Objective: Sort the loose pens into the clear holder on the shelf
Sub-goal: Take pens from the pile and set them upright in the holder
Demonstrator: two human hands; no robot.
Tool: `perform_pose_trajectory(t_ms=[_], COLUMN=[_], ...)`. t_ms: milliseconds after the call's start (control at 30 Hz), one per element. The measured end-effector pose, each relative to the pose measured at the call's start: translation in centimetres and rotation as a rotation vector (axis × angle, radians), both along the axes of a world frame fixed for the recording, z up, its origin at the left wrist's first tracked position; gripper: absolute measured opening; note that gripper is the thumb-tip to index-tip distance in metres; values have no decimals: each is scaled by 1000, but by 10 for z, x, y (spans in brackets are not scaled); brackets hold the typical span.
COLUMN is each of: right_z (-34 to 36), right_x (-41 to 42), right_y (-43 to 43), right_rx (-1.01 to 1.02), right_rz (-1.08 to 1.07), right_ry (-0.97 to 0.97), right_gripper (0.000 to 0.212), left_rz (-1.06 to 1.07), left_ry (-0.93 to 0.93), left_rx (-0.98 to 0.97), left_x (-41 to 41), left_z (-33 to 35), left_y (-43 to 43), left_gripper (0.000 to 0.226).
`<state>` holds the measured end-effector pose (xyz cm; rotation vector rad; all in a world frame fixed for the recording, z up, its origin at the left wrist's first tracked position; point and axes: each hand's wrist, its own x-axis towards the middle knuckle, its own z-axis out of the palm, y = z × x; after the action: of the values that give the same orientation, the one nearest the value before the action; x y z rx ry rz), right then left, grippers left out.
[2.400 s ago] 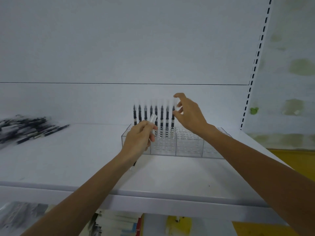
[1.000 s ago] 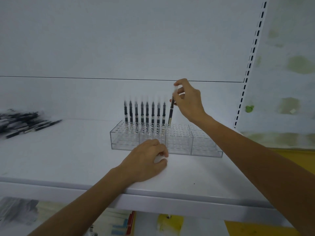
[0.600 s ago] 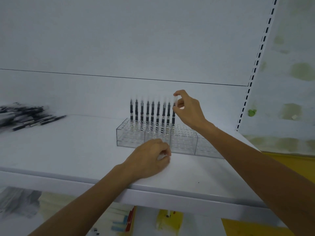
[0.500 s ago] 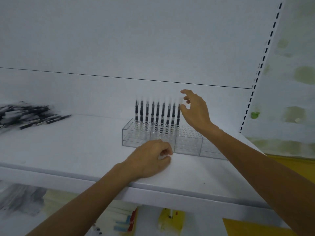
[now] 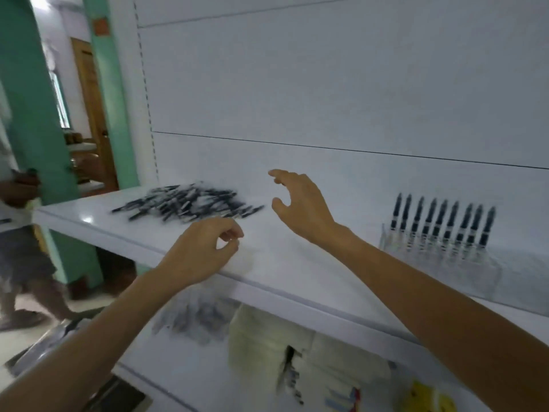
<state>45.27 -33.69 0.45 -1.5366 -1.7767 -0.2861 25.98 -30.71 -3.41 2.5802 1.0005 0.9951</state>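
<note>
A white back panel rose behind the clear holder, and a white shelf carried that holder near its right end. Far left of the holder stood a green pillar, with another person's legs beside it. Below the holder's shelf, blurred packets lay on a lower level.

The right hand hovered above the shelf to the left of the holder, its fingers spread wide and holding nothing. The left hand sat further left of the holder, over the shelf's front edge, its fingers curled in toward the thumb; blur hid whether they pinched anything.

The pile of loose pens lay flat on the shelf, well left of the holder and beyond both hands, untouched by either. In the holder's back row nine dark pens stood upright, side by side.
</note>
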Motion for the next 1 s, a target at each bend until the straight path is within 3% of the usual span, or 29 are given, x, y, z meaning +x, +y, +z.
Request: perform_pose_trajectory(t_ms=[200, 400, 733, 1000], right_z=[-20, -44, -32, -24], right_x=[-107, -150, -162, -180], right_y=[67, 114, 196, 272], right_rx=[-112, -269, -278, -265], right_rz=[84, 63, 38, 70], right_ry=[73, 125, 103, 85], right_gripper=[47, 47, 30, 30], left_rz=[113, 171, 194, 230], left_ry=[23, 75, -16, -51], left_rx=[-6, -64, -100, -133], left_x=[-114, -176, -184, -197], left_z=[-8, -20, -36, -28], left_y=[51, 93, 185, 275], left_gripper=[13, 11, 19, 19])
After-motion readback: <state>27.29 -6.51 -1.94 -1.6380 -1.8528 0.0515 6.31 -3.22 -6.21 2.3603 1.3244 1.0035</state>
